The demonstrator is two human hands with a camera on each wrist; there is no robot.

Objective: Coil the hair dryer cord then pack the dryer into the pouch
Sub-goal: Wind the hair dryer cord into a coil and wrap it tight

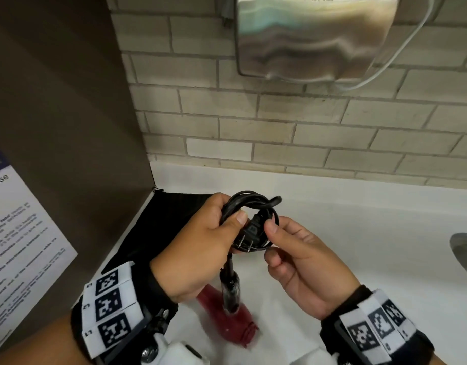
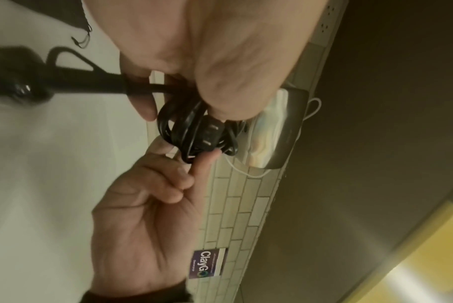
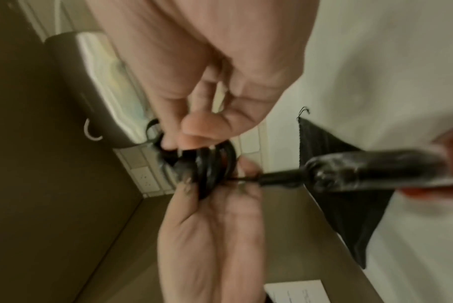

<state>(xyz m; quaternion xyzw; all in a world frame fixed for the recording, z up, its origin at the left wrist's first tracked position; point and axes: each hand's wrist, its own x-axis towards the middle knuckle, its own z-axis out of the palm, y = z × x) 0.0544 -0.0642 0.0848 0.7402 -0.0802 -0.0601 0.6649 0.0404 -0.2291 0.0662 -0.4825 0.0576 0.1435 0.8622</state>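
My left hand grips a small coil of black cord above the white counter, thumb pressed on top. The plug lies against the coil with its prongs pointing down-left. My right hand pinches the coil's right side with the thumb in front. From the coil a short length of cord drops to the dryer's black handle and red body, blurred below my hands. The black pouch lies flat on the counter behind my left hand. The left wrist view shows the coil and the plug.
A steel hand dryer with a white cable hangs on the brick wall above. A brown partition with a printed notice closes the left side. A metal faucet juts in at the right. The counter runs to the wall.
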